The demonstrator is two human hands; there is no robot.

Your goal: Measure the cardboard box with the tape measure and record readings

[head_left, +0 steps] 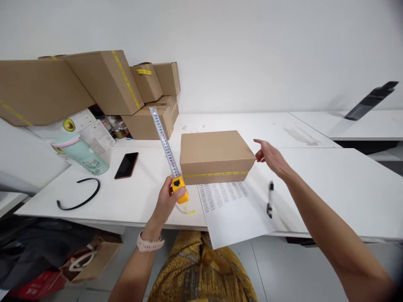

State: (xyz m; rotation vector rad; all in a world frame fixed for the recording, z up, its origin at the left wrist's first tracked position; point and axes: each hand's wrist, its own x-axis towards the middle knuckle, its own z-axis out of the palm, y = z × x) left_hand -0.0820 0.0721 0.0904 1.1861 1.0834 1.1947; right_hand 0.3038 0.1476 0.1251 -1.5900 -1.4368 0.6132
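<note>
Head view: a plain brown cardboard box, oblong with flat sides and yellow tape along its near face, rests on a smooth white table. At the box's near left corner is a tape measure, its chunky yellow case trailing a shiny blade that slants up beside the box. Printed paper juts from the box's near side. The left hand, wrist bent, grips the case. The right hand reaches to the box's right corner, index finger extended, others loosely curled; contact is unclear.
</note>
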